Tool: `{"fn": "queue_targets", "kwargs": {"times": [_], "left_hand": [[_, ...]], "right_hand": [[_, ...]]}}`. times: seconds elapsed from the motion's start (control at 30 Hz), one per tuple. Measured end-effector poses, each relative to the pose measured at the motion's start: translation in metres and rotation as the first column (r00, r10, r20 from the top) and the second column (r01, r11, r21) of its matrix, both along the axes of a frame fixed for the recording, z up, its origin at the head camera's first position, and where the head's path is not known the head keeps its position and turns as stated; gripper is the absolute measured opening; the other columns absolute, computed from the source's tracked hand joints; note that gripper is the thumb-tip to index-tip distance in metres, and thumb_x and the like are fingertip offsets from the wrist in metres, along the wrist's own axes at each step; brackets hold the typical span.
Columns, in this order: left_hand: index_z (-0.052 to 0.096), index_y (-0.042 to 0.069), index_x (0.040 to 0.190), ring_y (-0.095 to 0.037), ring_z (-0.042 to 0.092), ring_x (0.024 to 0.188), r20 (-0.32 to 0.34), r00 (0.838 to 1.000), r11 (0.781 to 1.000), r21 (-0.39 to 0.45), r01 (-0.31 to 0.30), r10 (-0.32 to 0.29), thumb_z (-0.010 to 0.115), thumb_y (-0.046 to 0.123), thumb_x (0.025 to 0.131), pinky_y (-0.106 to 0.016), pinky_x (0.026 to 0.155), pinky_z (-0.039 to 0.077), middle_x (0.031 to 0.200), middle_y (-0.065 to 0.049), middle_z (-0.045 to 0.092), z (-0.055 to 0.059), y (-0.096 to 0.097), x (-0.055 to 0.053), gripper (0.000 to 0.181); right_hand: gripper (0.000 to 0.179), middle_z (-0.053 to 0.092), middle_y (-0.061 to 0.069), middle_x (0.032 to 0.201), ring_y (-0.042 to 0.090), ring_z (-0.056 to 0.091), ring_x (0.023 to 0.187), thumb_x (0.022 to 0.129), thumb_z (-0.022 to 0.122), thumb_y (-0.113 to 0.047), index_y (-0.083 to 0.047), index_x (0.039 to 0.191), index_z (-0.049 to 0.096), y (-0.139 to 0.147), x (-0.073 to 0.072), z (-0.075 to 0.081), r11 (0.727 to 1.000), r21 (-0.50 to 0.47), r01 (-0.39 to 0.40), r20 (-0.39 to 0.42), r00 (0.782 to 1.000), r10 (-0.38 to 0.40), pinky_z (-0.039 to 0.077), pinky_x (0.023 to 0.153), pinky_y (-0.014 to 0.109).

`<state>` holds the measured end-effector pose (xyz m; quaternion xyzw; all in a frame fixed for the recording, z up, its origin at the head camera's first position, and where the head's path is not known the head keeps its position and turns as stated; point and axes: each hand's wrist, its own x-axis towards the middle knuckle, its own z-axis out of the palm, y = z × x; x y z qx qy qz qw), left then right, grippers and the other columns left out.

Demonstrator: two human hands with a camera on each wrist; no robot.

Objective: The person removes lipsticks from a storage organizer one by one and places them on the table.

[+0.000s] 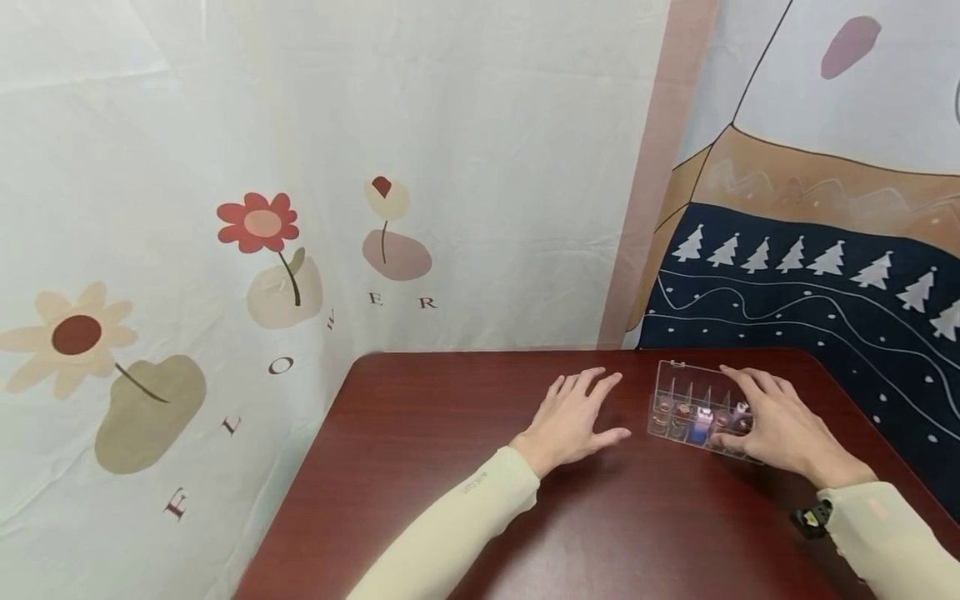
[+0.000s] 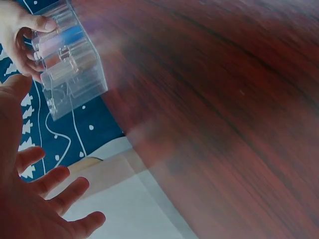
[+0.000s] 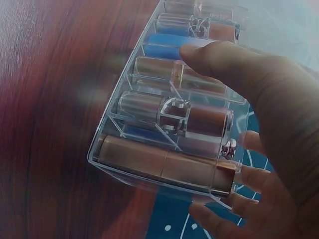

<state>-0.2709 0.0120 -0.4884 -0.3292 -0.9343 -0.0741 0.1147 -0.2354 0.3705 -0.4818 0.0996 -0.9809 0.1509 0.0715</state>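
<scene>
A clear plastic divided organizer with several lipstick-like tubes in its compartments is at the right of the table. My right hand grips it from the right side, with the thumb across the near face and the other fingers behind. One tube is blue and pale; a long brown tube lies in the end compartment. Whether the organizer touches the table, I cannot tell. To its left, my left hand hovers with fingers spread, holding nothing and apart from the organizer.
The dark red wooden table extends beneath both hands. A pale curtain with printed flowers hangs behind it. On the right hangs a navy cloth with white trees. A dark strap-like item shows at the right wrist.
</scene>
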Motion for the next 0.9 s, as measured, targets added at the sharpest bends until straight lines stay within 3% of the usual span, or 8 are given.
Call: {"fn": "queue_targets", "kwargs": {"times": [0.4,0.9], "left_hand": [[0.029,0.031,0.185,-0.028,0.058,0.161,0.004,1.0,0.998,-0.062,0.022,-0.022,0.074,0.082,0.1,-0.056,0.136,0.049,0.19,0.0,0.036,-0.001,0.023,-0.001,0.109],[0.035,0.024,0.183,-0.025,0.058,0.162,0.044,0.999,0.997,-0.065,0.031,-0.028,0.083,0.074,0.099,-0.051,0.134,0.05,0.184,0.001,0.048,0.001,-0.008,-0.003,0.109]], "right_hand": [[0.126,0.053,0.034,0.165,0.062,0.048,0.147,0.074,0.109,-0.055,-0.011,0.174,0.045,-0.033,0.006,-0.002,0.998,-0.004,-0.068,-0.038,0.997,0.068,0.053,0.104,0.092],[0.122,0.06,0.027,0.164,0.056,0.057,0.147,0.074,0.109,-0.054,-0.014,0.173,0.051,-0.071,0.004,0.0,0.991,0.015,-0.133,-0.083,0.987,0.134,0.06,0.106,0.083]]}}
